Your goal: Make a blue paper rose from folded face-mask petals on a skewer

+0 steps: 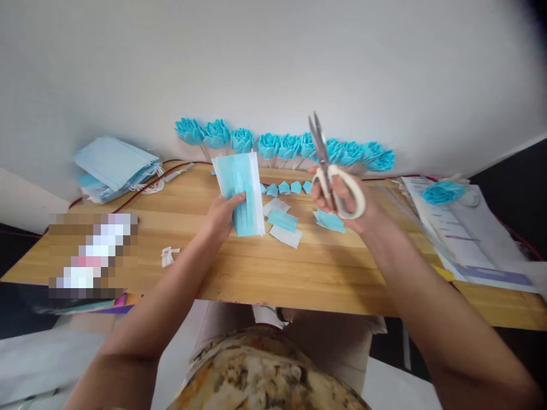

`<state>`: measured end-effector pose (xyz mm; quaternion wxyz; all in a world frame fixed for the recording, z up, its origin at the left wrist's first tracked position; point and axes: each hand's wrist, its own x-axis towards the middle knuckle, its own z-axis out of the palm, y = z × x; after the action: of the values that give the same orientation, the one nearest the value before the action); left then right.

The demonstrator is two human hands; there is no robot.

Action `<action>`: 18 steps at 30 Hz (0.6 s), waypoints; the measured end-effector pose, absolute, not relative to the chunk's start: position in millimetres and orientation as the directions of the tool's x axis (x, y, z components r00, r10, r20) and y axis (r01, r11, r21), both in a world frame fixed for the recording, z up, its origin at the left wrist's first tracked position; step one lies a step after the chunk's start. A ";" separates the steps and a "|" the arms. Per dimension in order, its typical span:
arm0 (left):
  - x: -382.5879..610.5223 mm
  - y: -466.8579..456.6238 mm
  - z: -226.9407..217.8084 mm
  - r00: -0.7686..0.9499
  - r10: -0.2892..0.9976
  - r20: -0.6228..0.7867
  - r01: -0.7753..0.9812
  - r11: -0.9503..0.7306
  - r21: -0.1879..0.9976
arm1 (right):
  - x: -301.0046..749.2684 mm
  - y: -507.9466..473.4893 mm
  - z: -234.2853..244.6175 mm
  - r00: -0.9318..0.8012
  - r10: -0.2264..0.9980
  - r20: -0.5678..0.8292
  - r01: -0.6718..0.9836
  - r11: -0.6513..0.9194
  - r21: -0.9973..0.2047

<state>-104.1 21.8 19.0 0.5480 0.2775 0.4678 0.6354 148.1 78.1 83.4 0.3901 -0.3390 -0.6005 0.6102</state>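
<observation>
My left hand [224, 216] pinches a light blue face mask [243, 182] by its lower left edge, holding it up above the table with white strips along its sides. No ear loops can be made out on it. White-handled scissors [354, 196] are in my right hand [337, 191], blades pointing up and nearly closed. Between and below the hands lie cut blue and white mask pieces [282, 221], and another blue piece [331, 221] is under my right hand. Small blue pentagon-like pieces [284, 187] form a row behind them.
Blue layered flowers [216, 134] on sticks line the wall. A mask stack [115, 162] stands at the back left. White scraps [168, 256] lie left; a blurred-out object [98, 250] is farther left. Papers [478, 245] and a single blue flower [443, 192] are at right.
</observation>
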 end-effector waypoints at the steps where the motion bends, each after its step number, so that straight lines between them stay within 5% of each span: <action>1: -104.2 21.9 18.3 -0.241 0.957 -0.160 -0.440 0.039 0.897 | 132.9 79.8 78.4 -0.457 0.889 0.028 -0.043 0.009 -0.999; 18: -82.1 13.3 15.0 -0.019 0.980 -0.197 -0.370 0.176 0.912 | 80.8 75.4 21.1 -0.385 0.905 0.182 0.104 0.238 -0.966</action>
<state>-82.1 13.3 15.0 0.6158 0.3335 0.4571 0.5484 80.8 75.4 21.1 0.4085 -0.3749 -0.6724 0.4903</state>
